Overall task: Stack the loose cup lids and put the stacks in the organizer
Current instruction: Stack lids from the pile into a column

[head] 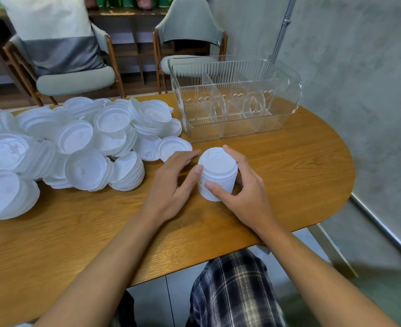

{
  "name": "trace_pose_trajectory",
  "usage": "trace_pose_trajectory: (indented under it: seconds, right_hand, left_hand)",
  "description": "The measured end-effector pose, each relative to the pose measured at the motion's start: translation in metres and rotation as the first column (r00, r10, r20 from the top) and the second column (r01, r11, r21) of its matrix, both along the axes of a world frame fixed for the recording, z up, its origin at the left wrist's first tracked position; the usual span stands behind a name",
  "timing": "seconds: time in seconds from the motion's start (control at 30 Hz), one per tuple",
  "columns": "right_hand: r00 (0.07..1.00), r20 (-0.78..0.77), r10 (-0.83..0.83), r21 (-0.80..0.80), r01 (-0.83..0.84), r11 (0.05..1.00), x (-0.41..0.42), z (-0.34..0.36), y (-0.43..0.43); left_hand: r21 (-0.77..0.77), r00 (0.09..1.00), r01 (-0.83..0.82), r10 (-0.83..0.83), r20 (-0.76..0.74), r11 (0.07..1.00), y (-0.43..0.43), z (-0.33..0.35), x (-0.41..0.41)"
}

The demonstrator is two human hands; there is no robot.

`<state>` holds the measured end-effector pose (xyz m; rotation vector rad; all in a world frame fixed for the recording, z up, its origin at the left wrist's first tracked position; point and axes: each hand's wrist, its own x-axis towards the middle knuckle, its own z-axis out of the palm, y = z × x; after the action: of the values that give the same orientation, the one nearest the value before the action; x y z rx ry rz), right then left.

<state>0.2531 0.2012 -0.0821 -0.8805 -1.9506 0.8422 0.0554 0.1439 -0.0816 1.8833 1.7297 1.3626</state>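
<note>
A stack of white cup lids stands upright on the wooden table, in front of the organizer. My right hand grips the stack from its right side, thumb on the near face and fingers behind. My left hand is at the stack's left side, thumb touching it and fingers spread toward the loose lids. A big heap of loose white lids covers the table's left part. The clear ribbed organizer with several divided compartments stands at the back right and holds nothing.
Two chairs stand behind the table; one carries a cushion. A concrete wall with a metal pipe rises on the right. My plaid-trousered lap is below the table's near edge.
</note>
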Motion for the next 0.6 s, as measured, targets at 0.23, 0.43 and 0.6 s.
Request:
trace_pose_trajectory:
  seconds: [0.23, 0.43, 0.6]
  right_hand:
    - [1.000, 0.015, -0.017, -0.008, 0.017, 1.000, -0.001, 0.000, 0.000]
    - [1.000, 0.019, -0.017, -0.003, 0.017, 1.000, -0.001, -0.001, 0.000]
    - [1.000, 0.017, -0.009, -0.009, 0.009, 1.000, -0.001, -0.001, -0.002]
  left_hand:
    - [0.178, 0.841, -0.207, 0.268, -0.470, 0.962, 0.015, -0.024, -0.031]
    - [0.235, 0.841, -0.219, 0.305, -0.446, 0.947, 0.012, -0.025, -0.029]
    - [0.237, 0.905, -0.264, 0.325, -0.274, 0.935, 0.004, -0.020, -0.023]
